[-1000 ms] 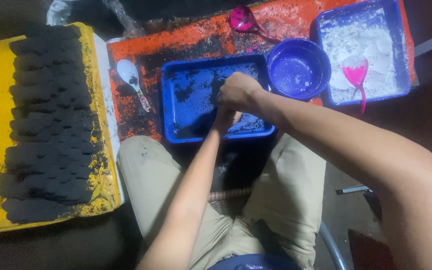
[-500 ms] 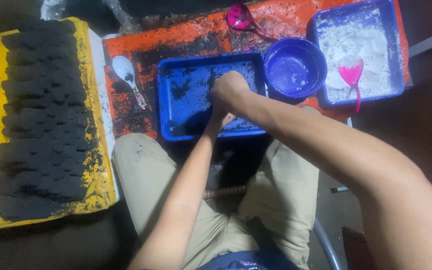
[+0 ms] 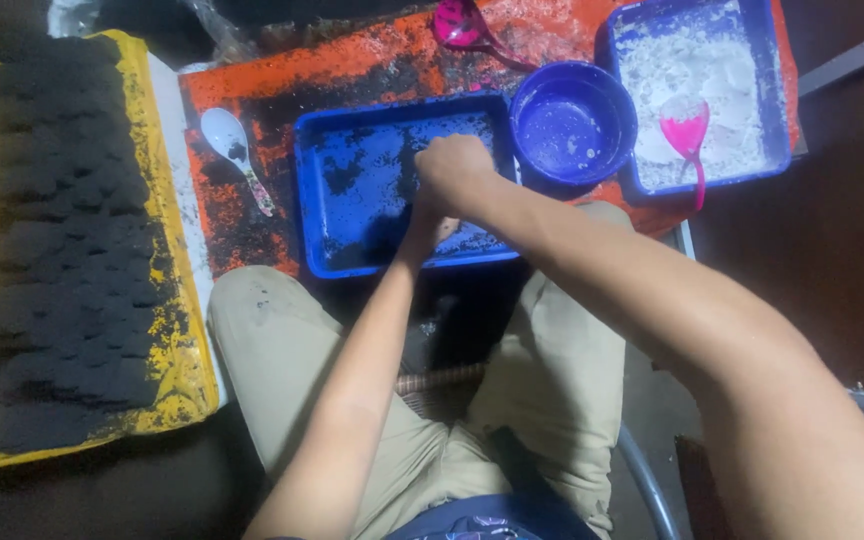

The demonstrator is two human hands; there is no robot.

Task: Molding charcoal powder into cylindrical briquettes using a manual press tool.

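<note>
Both my hands meet over the blue tray (image 3: 352, 130), which is smeared with black powder. My right hand (image 3: 454, 170) is a closed fist on top. My left hand (image 3: 432, 228) sits just under it, mostly hidden, cupped against it. Whatever is pressed between them is out of sight. The tray rests on an orange, black-stained surface (image 3: 352, 60) in front of my knees.
A yellow tray (image 3: 167, 330) at left carries rows of black moulded lumps (image 3: 52, 250). A white spoon (image 3: 237, 150) lies left of the blue tray. A round blue bowl (image 3: 572, 125), a blue tray of white powder (image 3: 697, 90) with a pink scoop (image 3: 687, 130), and a magenta scoop (image 3: 462, 25) are at right.
My hands stay pressed together over the blue tray, the right fist shifting slightly. The view has drifted a little.
</note>
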